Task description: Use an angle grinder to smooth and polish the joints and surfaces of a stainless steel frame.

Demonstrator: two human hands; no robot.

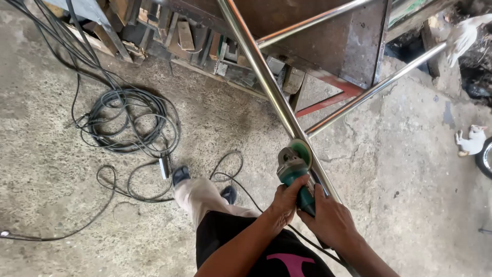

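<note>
Green-bodied angle grinder [293, 172] sits clasped by both hands, the left hand [285, 202] wrapped round its body and the right hand [329, 218] closed on its rear; its round disc [301, 150] just ahead touches the long shiny steel tube [266, 77], coiled black cables [128, 120] lie well off to the left on the concrete floor [51, 169]

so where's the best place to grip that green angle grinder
Grip the angle grinder round its slim green body, from behind and well clear of the disc at the front. The left hand and right hand wrap it that way beside the steel tube.
</note>
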